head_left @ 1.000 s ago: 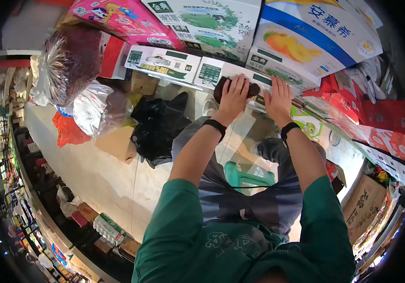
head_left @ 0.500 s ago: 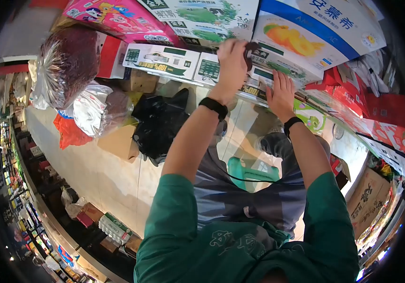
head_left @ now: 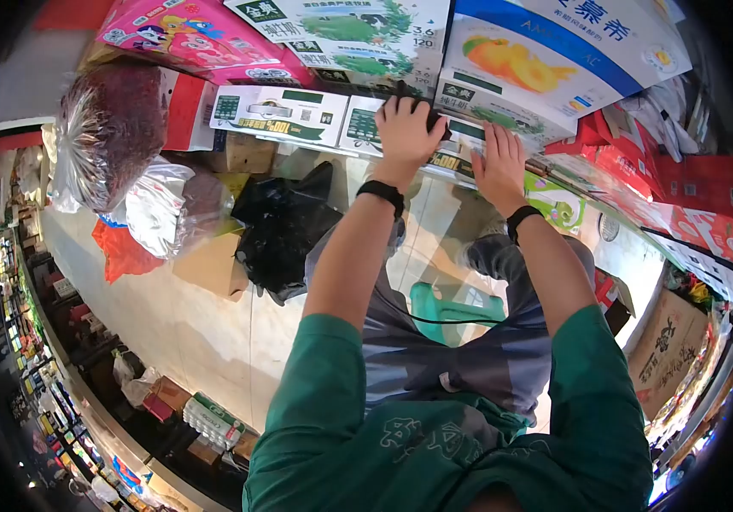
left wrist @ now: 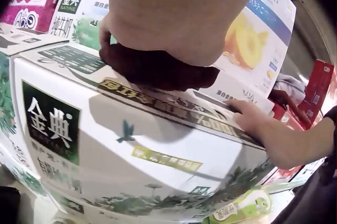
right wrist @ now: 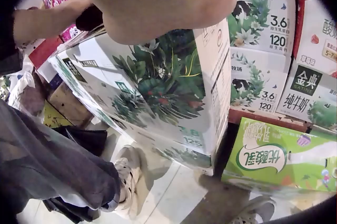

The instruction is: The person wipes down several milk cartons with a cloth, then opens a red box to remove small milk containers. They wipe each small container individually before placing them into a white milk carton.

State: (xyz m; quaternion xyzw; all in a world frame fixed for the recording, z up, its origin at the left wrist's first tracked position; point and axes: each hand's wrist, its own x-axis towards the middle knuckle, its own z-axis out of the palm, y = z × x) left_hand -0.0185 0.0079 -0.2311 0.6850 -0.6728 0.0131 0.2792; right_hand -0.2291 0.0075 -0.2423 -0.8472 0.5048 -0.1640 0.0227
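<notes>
My left hand [head_left: 407,135] grips a bunched dark brown cloth [left wrist: 152,69] on top of a white milk carton [left wrist: 105,140] with green print. In the head view the fingers bend over the cloth, and dark folds show beside the thumb. My right hand [head_left: 500,164] rests with straight fingers along the same carton's top edge, to the right of the cloth. From the right wrist, the hand's underside [right wrist: 163,3] hides its fingertips, and the carton's leafy printed side stands below it.
Behind stand stacked milk cartons [head_left: 358,38], a blue-and-white yogurt box [head_left: 546,60] and a pink box [head_left: 195,38]. Left are filled plastic bags [head_left: 110,136] and a black bag [head_left: 285,230]. A green stool [head_left: 452,311] is between the legs; a green drink carton [right wrist: 274,155] lies right.
My left hand lay flat over the cloth, then lifted it toward the boxes behind, and is now back lower and slightly left on the carton top. The right hand stays at the edge.
</notes>
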